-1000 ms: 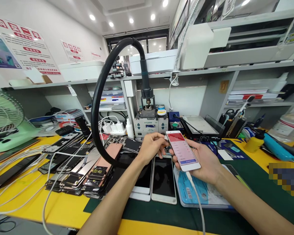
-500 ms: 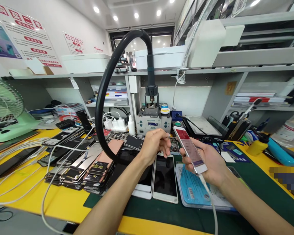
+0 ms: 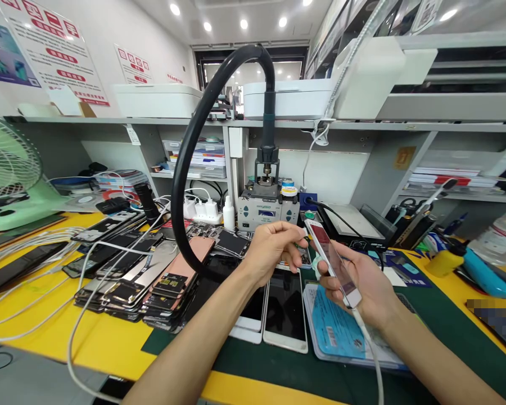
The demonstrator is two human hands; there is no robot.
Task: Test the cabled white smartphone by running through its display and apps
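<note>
My right hand is wrapped round a white smartphone, held tilted with its lit screen facing left. A white cable runs down from the phone's lower end. My left hand is closed beside the phone's upper edge, its thumb and forefinger pressed together; whether something small is between them I cannot make out. Beneath the hands lies a white tablet with a dark screen. Partly covered by my left forearm, another dark-screened device lies to its left. A blue packet sits on a clear case under my right hand.
Stacks of phone parts fill the left of the yellow table. A thick black hose arches up from a grey hot-air station. White cables loop at left, near a green fan. A yellow bottle stands right.
The view has shifted slightly, so most things sit a little further right. My left fingers are a bit nearer the phone's top edge. The phone remains in my right hand.
</note>
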